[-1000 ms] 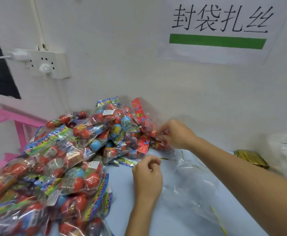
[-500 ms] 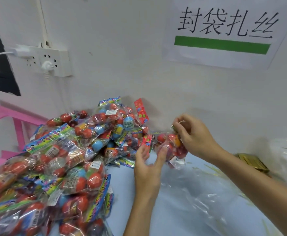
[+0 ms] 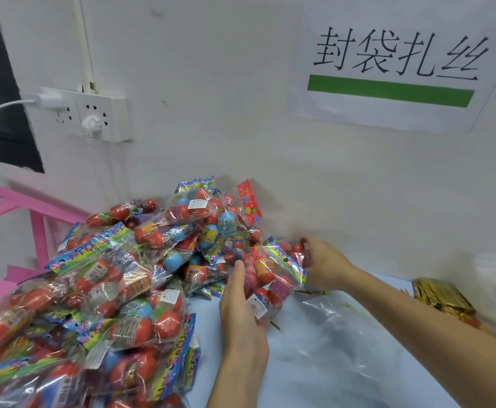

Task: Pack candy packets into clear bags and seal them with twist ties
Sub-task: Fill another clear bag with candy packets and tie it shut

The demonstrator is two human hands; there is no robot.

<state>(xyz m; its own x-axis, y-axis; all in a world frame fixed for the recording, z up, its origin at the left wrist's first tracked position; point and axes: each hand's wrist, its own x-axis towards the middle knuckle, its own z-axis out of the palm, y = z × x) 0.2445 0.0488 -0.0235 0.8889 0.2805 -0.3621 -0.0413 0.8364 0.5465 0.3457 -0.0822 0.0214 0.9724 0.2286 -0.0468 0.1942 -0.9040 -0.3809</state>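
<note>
Slippage is the main worry: the left hand [image 3: 242, 307] cups the near end of a candy packet [image 3: 273, 278] with fingers curled round it, while the right hand [image 3: 325, 260] pinches the far end, and the glossy film could slide out of either grip if one hand pulls harder than the other. The packet sits at the right edge of the candy pile [image 3: 117, 278], touching its neighbours, so lifting it may drag others off the heap. The clear bag [image 3: 338, 328] lies flat and limp on the table [image 3: 308, 384] just below the hands, with no hand opening its mouth; feeding the packet in could crumple it. The gold twist ties [image 3: 444, 295] lie well apart to the right. Half a second ago the right hand was raised, pinching a small bundle, and the left hand's fingers were spread; now both have dropped onto a packet and closed.
</note>
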